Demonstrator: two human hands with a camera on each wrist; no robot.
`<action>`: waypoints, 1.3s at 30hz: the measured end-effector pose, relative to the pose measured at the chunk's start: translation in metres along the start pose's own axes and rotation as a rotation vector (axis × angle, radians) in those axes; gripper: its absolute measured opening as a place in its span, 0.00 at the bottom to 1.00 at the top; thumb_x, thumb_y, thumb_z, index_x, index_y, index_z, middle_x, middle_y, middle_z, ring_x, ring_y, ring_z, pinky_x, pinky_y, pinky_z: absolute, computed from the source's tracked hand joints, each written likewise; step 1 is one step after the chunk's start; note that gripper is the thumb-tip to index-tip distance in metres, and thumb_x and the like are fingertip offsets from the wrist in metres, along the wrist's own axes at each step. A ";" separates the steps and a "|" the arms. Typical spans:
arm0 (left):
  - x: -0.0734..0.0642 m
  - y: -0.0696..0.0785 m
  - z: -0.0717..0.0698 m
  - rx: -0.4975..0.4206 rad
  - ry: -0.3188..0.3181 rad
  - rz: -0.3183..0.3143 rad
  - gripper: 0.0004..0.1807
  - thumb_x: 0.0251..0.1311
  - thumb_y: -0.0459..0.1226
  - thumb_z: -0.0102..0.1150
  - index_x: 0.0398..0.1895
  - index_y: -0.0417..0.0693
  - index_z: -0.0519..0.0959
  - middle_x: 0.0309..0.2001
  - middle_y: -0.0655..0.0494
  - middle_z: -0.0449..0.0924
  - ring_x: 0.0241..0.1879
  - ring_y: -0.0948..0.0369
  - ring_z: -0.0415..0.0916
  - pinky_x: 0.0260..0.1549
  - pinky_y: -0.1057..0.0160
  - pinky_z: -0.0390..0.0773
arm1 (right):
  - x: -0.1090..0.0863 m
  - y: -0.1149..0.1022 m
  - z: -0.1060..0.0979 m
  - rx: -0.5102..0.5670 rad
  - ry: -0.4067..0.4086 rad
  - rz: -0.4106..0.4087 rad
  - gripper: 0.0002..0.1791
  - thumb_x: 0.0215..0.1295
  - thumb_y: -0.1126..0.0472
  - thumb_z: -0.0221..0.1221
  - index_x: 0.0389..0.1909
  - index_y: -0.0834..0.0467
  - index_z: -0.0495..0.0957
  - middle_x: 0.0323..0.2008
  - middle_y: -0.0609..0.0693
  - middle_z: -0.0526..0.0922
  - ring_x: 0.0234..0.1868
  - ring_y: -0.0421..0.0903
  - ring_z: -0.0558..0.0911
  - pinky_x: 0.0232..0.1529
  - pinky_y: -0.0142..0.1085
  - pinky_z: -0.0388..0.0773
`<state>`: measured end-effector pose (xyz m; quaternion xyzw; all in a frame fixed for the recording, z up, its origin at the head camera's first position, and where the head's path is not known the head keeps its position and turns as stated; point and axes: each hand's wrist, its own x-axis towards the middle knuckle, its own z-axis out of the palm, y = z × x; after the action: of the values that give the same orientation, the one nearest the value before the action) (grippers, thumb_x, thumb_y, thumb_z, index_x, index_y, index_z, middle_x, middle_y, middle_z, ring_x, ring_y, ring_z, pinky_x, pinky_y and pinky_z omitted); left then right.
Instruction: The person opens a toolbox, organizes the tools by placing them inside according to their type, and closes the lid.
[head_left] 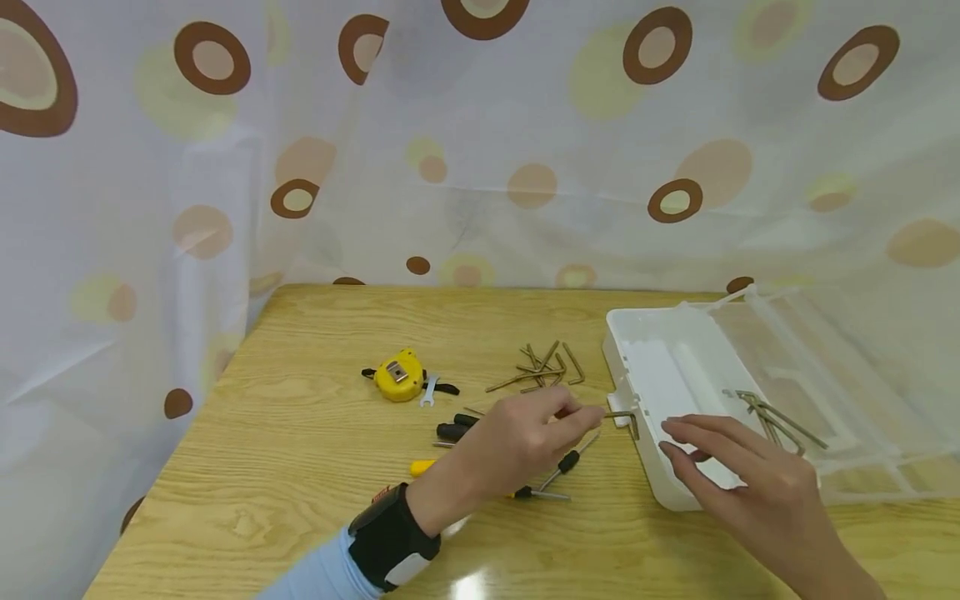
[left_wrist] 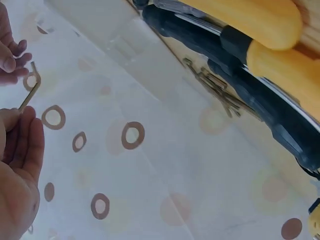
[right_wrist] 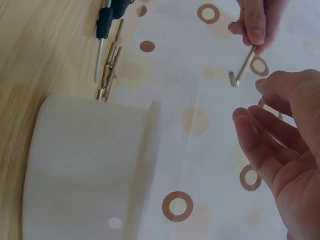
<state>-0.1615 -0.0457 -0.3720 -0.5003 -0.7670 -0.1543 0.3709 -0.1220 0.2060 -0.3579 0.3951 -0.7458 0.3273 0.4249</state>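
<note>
My left hand (head_left: 517, 442) pinches one end of a brass-coloured L-shaped hex key (right_wrist: 245, 65) between thumb and fingers. Its bent end points toward my right hand (head_left: 765, 487), overlapping the near left wall of a white plastic box (head_left: 637, 454) in the head view. With fingers and thumb loosely curved apart, the right hand hovers over the box and holds nothing. Several more hex keys (head_left: 776, 421) lie at the box's right side, partly behind that hand. A loose pile of hex keys (head_left: 536, 371) rests on the table left of the box.
The box's clear lid (head_left: 862, 400) is folded open to the right. Beneath my left forearm lie screwdrivers (head_left: 570, 461) with black and yellow handles, partly hidden. A yellow tape measure (head_left: 400, 375) and a small wrench (head_left: 429, 391) sit farther left. A patterned curtain (head_left: 480, 225) hangs behind the table.
</note>
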 end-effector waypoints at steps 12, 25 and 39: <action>0.000 0.011 0.001 0.009 0.165 0.172 0.17 0.64 0.32 0.68 0.56 0.43 0.84 0.36 0.59 0.86 0.33 0.69 0.81 0.42 0.79 0.78 | 0.009 -0.017 0.002 -0.029 0.040 -0.054 0.22 0.74 0.52 0.59 0.30 0.67 0.87 0.29 0.56 0.87 0.28 0.30 0.83 0.27 0.15 0.75; 0.000 0.018 0.004 -0.016 0.184 0.185 0.17 0.63 0.33 0.69 0.55 0.45 0.84 0.36 0.61 0.87 0.34 0.71 0.81 0.41 0.81 0.77 | 0.002 -0.016 0.004 -0.092 0.049 -0.078 0.23 0.75 0.51 0.59 0.29 0.65 0.89 0.26 0.52 0.87 0.30 0.31 0.85 0.36 0.13 0.75; -0.009 0.023 -0.001 -0.036 0.103 -0.091 0.26 0.60 0.51 0.70 0.59 0.52 0.83 0.53 0.59 0.85 0.51 0.65 0.83 0.52 0.67 0.79 | -0.001 -0.008 0.005 -0.115 0.071 -0.103 0.23 0.75 0.52 0.58 0.26 0.65 0.88 0.23 0.52 0.86 0.29 0.31 0.84 0.40 0.12 0.75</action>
<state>-0.1389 -0.0419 -0.3809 -0.4629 -0.7659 -0.2101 0.3937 -0.1161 0.1985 -0.3593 0.3961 -0.7263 0.2755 0.4896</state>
